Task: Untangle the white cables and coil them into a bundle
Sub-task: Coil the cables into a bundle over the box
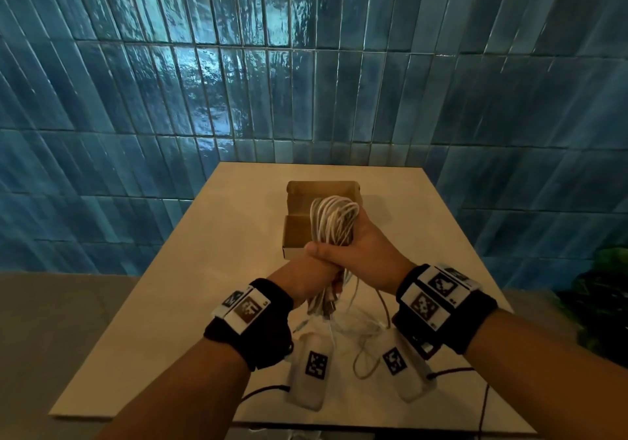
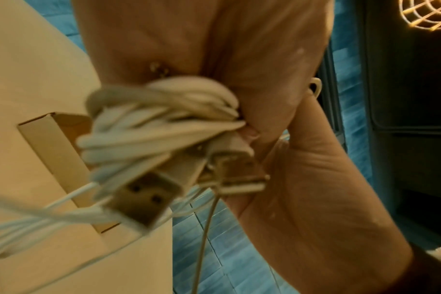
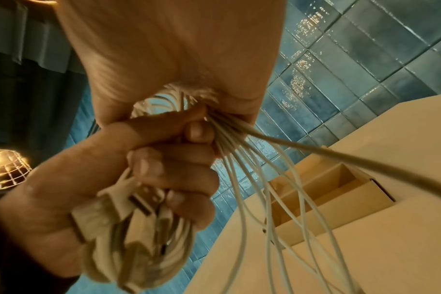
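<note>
The white cable bundle (image 1: 334,218) stands as a tall loop above the table, in front of the open cardboard box (image 1: 299,232). My right hand (image 1: 350,252) grips the bundle at its waist, its fingers wrapped across the top of my left hand (image 1: 302,280). The left hand grips the lower part just beneath. In the left wrist view the coils (image 2: 151,135) and USB plugs (image 2: 144,199) stick out between the left hand (image 2: 315,199) and the right hand (image 2: 164,39). In the right wrist view, left fingers (image 3: 164,169) curl round the cables (image 3: 144,248); loose strands (image 3: 264,199) trail toward the box (image 3: 327,189).
The pale table (image 1: 170,303) backs onto a blue tiled wall. Two white marker-tagged units (image 1: 314,371) (image 1: 404,368) with dark cords show below my wrists. A green plant (image 1: 608,269) is at the right, and a lit wire lamp (image 3: 3,173) hangs nearby.
</note>
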Motion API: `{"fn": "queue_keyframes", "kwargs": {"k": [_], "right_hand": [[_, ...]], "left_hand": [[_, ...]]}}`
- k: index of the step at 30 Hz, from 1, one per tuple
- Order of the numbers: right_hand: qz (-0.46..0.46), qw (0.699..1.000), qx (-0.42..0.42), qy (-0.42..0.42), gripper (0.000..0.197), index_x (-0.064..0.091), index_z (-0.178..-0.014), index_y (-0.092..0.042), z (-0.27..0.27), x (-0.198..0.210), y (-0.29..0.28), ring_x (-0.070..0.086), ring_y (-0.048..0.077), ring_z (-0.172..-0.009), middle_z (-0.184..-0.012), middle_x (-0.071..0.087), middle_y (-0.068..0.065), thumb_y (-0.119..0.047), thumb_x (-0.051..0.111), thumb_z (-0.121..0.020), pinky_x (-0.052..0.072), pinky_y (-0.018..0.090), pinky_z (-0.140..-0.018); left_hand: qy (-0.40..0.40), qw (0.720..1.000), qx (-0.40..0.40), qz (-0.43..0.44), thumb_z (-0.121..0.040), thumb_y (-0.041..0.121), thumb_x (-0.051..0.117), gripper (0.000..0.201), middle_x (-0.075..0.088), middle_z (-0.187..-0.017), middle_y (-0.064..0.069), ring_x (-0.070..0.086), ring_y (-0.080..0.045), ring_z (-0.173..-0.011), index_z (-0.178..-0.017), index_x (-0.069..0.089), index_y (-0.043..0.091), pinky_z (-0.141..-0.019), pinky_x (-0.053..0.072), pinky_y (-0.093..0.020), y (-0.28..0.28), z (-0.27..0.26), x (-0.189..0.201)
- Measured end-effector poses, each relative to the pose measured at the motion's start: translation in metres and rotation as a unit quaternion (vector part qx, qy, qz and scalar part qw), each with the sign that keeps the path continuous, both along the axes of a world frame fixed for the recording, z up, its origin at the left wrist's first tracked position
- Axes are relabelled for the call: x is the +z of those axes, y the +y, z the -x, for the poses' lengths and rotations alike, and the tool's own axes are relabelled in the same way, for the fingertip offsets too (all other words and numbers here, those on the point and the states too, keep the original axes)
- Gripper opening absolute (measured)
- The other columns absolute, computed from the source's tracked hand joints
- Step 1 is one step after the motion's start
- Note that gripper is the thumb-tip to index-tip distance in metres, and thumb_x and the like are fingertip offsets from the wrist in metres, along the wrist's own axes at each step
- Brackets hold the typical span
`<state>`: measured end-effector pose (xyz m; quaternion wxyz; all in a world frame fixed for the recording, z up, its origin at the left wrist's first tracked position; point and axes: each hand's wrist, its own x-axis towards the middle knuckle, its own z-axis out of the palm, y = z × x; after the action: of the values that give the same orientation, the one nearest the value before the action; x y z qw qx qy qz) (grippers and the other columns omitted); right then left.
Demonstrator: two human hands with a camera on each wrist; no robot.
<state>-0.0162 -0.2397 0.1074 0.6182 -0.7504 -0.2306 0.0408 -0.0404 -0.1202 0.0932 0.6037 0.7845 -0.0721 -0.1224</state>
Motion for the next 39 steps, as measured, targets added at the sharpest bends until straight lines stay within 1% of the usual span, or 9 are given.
{"fn": "queue_keyframes", "kwargs": {"k": [4, 8, 11, 15, 21, 25, 32, 36, 39], "right_hand": [[-0.015, 1.000, -0.015, 0.000, 0.047, 0.051, -0.103, -0.044, 0.000, 0.002, 0.004, 0.058, -0.008, -0.103, -0.107, 0.061, -0.022, -0.019, 0.078, -0.075, 0.049, 0.020, -0.092], [0.016, 0.998, -0.053, -0.029, 0.044, 0.055, -0.115, -0.035, 0.001, 0.003, 0.008, 0.059, -0.003, -0.103, -0.105, 0.061, -0.022, -0.025, 0.076, -0.078, 0.047, 0.022, -0.094], [0.010, 0.997, -0.077, -0.028, 0.043, 0.059, -0.119, -0.023, 0.003, 0.003, 0.009, 0.059, -0.004, -0.098, -0.101, 0.061, -0.021, -0.026, 0.075, -0.079, 0.047, 0.021, -0.093], [0.031, 0.994, -0.094, -0.036, 0.046, 0.061, -0.120, -0.020, 0.000, -0.001, 0.012, 0.061, 0.006, -0.103, -0.109, 0.066, -0.010, -0.033, 0.074, -0.078, 0.049, 0.027, -0.094], [0.038, 0.994, -0.104, -0.013, 0.027, 0.067, -0.092, -0.033, -0.001, 0.001, 0.009, 0.065, 0.002, -0.090, -0.095, 0.071, -0.011, -0.041, 0.079, -0.070, 0.054, 0.027, -0.085], [-0.021, 0.994, -0.103, -0.002, 0.038, 0.065, -0.099, -0.028, 0.000, -0.002, 0.011, 0.065, 0.005, -0.097, -0.102, 0.070, -0.007, -0.041, 0.080, -0.067, 0.052, 0.032, -0.090], [0.134, 0.987, -0.065, -0.061, 0.071, 0.056, -0.113, -0.038, -0.014, 0.003, -0.003, 0.054, 0.012, -0.113, -0.120, 0.055, -0.003, -0.074, 0.072, -0.054, 0.046, 0.039, -0.100], [0.060, 0.997, -0.006, -0.045, 0.091, 0.037, -0.136, -0.030, -0.011, 0.025, -0.008, 0.056, 0.005, -0.110, -0.126, 0.052, -0.012, -0.036, 0.084, -0.059, 0.051, 0.022, -0.090], [0.067, 0.996, 0.047, -0.026, 0.047, 0.060, -0.114, -0.016, -0.006, 0.039, -0.007, 0.066, 0.005, -0.087, -0.099, 0.069, -0.009, -0.016, 0.080, -0.071, 0.053, 0.020, -0.077]], "left_hand": [[-0.055, 0.998, 0.008, -0.043, -0.099, -0.003, 0.039, 0.033, 0.052, -0.056, -0.003, 0.049, -0.003, -0.036, -0.080, 0.058, 0.016, -0.043, 0.046, -0.022, -0.005, -0.002, 0.007], [-0.081, 0.995, 0.015, -0.061, -0.097, -0.005, 0.042, 0.022, 0.055, -0.064, -0.005, 0.052, -0.014, -0.044, -0.099, 0.061, 0.006, -0.057, 0.054, -0.043, -0.007, -0.007, 0.005], [-0.091, 0.993, 0.020, -0.076, -0.097, -0.005, 0.044, 0.027, 0.054, -0.065, -0.005, 0.051, -0.017, -0.048, -0.086, 0.061, 0.013, -0.064, 0.055, -0.051, -0.008, -0.007, 0.006], [-0.097, 0.992, 0.025, -0.082, -0.097, -0.003, 0.047, 0.036, 0.055, -0.064, -0.003, 0.052, -0.010, -0.043, -0.079, 0.054, 0.027, -0.055, 0.053, -0.040, -0.008, -0.007, 0.005], [-0.074, 0.990, 0.075, -0.089, -0.095, 0.002, 0.047, 0.022, 0.063, -0.077, -0.007, 0.055, -0.010, -0.049, -0.103, 0.064, 0.013, -0.047, 0.049, -0.024, -0.004, -0.014, -0.001], [-0.075, 0.991, 0.086, -0.069, -0.094, -0.001, 0.043, 0.030, 0.058, -0.065, -0.006, 0.049, -0.003, -0.038, -0.089, 0.062, 0.021, -0.041, 0.044, -0.019, -0.005, -0.014, -0.002], [-0.055, 0.994, 0.072, -0.069, -0.095, -0.005, 0.038, 0.041, 0.050, -0.050, 0.001, 0.048, -0.004, -0.033, -0.065, 0.057, 0.015, -0.043, 0.046, -0.024, 0.000, -0.009, 0.008], [-0.051, 0.997, 0.020, -0.055, -0.097, -0.001, 0.044, 0.032, 0.056, -0.053, 0.000, 0.046, -0.004, -0.036, -0.071, 0.057, 0.011, -0.043, 0.044, -0.023, -0.006, 0.000, 0.013], [-0.054, 0.997, -0.030, -0.046, -0.096, 0.007, 0.056, 0.009, 0.061, -0.077, -0.009, 0.048, -0.003, -0.041, -0.089, 0.061, 0.010, -0.044, 0.046, -0.020, -0.011, 0.008, 0.015]]}}
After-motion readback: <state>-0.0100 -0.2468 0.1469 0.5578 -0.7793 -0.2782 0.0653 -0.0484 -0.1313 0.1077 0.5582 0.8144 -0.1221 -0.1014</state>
